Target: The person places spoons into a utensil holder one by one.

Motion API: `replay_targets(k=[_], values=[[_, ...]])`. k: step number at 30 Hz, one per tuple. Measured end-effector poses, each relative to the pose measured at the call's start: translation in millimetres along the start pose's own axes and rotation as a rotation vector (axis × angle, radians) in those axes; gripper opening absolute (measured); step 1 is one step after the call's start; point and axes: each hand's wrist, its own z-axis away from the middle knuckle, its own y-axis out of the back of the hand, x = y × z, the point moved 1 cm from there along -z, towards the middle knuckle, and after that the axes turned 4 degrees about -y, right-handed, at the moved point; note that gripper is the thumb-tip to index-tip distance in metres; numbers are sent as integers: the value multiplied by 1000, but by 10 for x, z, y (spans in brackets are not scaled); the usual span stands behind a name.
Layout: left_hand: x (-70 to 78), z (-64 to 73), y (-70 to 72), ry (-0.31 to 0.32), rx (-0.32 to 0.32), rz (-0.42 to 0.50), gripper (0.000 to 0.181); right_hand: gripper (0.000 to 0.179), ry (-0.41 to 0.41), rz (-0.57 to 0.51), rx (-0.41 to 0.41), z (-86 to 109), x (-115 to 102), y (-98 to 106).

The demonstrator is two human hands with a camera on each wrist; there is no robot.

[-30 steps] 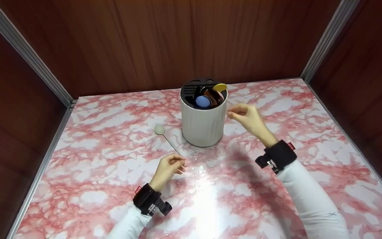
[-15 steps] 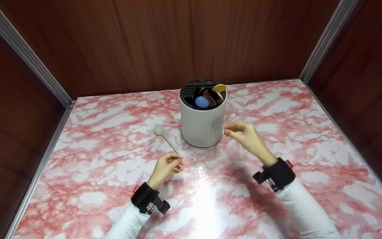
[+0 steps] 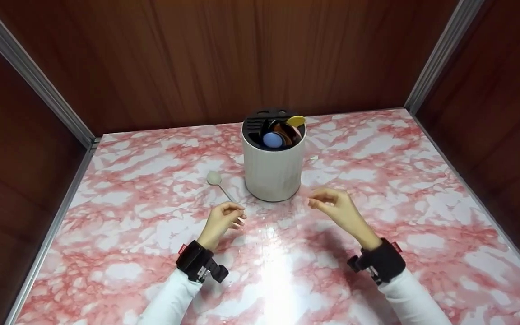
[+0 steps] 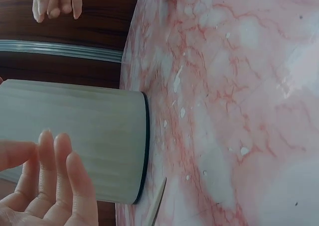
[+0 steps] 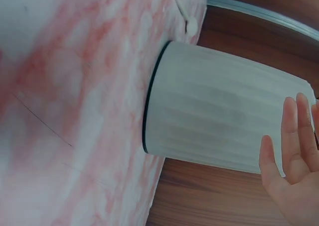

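In the head view, a pale long-handled spoon (image 3: 214,178) lies on the table, left of a white cylindrical utensil holder (image 3: 272,176). My left hand (image 3: 221,220) hovers over the handle's near end, its fingers loosely bent and holding nothing. The left wrist view shows the spoon's handle (image 4: 157,202) on the table, apart from the fingers. To the right of the holder and nearer to me, my right hand (image 3: 337,212) is in the air, loosely bent and holding nothing. The right wrist view has its fingers (image 5: 290,131) apart, in front of the holder.
Utensils with a blue round end (image 3: 273,140), a yellow end (image 3: 295,121) and brown and black parts stand in the holder's slotted black top (image 3: 253,128). The marbled red and white table (image 3: 138,225) is bordered by dark wood panels (image 3: 206,63) and metal rails.
My right hand has come down and toward me, away from the holder's side. My left hand has shifted slightly, still near the spoon's handle. The spoon and the holder stay in place.
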Motion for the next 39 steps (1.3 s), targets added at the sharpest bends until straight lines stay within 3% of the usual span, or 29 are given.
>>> replay_targets(k=[4, 16, 22, 25, 28, 31, 35, 37, 39], values=[[9, -53, 51, -2, 12, -10, 16, 15, -7, -15, -5, 78, 54, -7], [115, -381, 302, 0, 148, -125, 17, 19, -53, -38, -54, 208, 130, -7], [166, -531, 352, 25, 167, -179, 20, 18, -58, -48, -67, 253, 132, -2], [120, -624, 388, 51, 170, -235, 21, 19, -58, -50, -79, 271, 146, -1], [-9, -739, 468, 63, 135, -275, 22, 19, -69, -47, -85, 285, 169, 5], [-446, -1064, 639, 34, 100, -291, 15, 19, -81, -40, -93, 301, 191, 16], [-889, -1441, 784, 97, 108, -400, 15, 20, -87, -35, -102, 321, 204, 30], [-1009, -1532, 814, 91, 102, -437, 17, 20, -88, -37, -105, 331, 207, 35], [-1017, -1558, 818, 149, 100, -490, 21, 21, -85, -36, -107, 339, 213, 39]])
